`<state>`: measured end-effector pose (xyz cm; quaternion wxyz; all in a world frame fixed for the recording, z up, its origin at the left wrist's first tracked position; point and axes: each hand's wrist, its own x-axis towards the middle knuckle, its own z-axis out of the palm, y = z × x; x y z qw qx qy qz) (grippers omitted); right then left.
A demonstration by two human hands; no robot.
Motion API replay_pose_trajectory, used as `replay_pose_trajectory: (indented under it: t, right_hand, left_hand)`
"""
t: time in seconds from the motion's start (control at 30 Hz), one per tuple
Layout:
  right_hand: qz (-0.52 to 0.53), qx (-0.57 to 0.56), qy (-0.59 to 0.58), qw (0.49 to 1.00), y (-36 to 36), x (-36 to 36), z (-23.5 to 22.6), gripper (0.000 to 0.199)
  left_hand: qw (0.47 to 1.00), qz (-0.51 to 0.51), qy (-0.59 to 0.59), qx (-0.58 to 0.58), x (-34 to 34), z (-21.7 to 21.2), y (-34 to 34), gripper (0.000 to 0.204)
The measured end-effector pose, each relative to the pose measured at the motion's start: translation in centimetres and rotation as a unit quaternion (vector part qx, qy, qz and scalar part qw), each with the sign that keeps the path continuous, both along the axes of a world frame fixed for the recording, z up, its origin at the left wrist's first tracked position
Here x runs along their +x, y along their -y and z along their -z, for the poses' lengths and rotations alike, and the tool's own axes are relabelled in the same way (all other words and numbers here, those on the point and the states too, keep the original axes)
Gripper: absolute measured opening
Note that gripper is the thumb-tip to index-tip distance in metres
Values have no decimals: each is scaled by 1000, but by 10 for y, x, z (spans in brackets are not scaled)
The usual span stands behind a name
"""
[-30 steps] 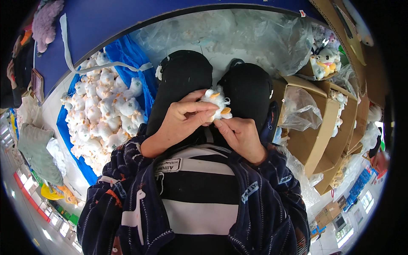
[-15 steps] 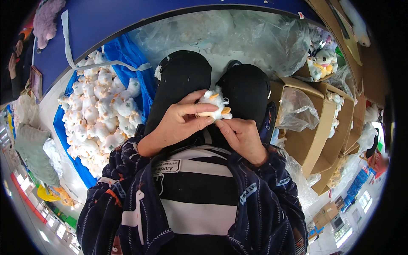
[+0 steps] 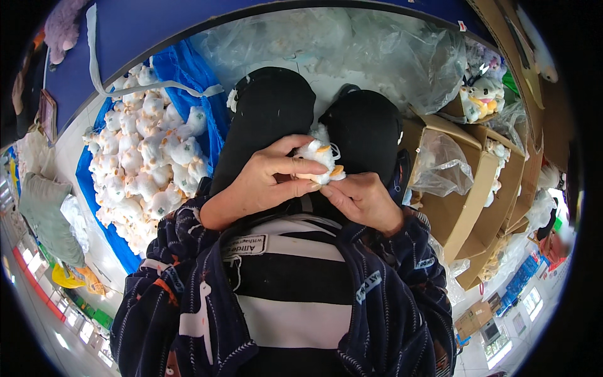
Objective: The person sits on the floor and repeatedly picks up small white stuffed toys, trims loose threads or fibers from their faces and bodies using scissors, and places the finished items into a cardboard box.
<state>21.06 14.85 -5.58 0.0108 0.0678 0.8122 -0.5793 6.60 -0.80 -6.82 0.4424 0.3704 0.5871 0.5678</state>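
Observation:
Over my lap, a small white plush toy [image 3: 317, 154] with orange parts and a thin white loop is held between both hands. My left hand [image 3: 267, 179] grips its body, thumb below and fingers across the front. On the other side, my right hand [image 3: 364, 200] pinches the toy's lower edge between thumb and fingers; the exact spot is hidden. To my left, many similar white plush toys [image 3: 147, 147] are heaped in a blue sack [image 3: 217, 135].
A blue table [image 3: 220, 16] spans the far side, with a pale strap [image 3: 151, 88] hanging from it. Clear plastic bags [image 3: 352, 53] lie beneath. Open cardboard boxes [image 3: 461, 195] stand at my right, one with a clear bag. A grey-green cushion [image 3: 50, 213] lies far left.
The plush toy has tilted slightly and shifted a little lower in my hands. My right hand has moved slightly right, its fingers still pinching the toy's edge.

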Motion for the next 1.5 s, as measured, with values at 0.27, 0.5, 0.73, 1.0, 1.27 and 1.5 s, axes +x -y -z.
replay_pose_trajectory:
  t: [0.27,0.5,0.73,1.0,1.27,1.5]
  right_hand:
    - [19,14,12,1000,4,0,-7,12]
    - [65,31,27,997,8,4,-10,13]
    - [8,49,8,999,3,1,-5,14]
    - [-79,4,16,997,-13,-7,-1,14]
    - [-30,-10,36,999,-8,-9,-13,13]
    - [-58,185,-23,981,-16,-7,-22,15]
  left_hand:
    - [998,0,57,-18,2,1,5,29]
    - [998,-5,59,-20,3,2,4,30]
    - [999,13,-19,-23,2,-6,2,27]
    - [999,6,-30,-16,2,-3,1,27]
    - [998,-2,54,-27,1,-2,2,26]
    - [997,-22,79,-12,4,3,1,21]
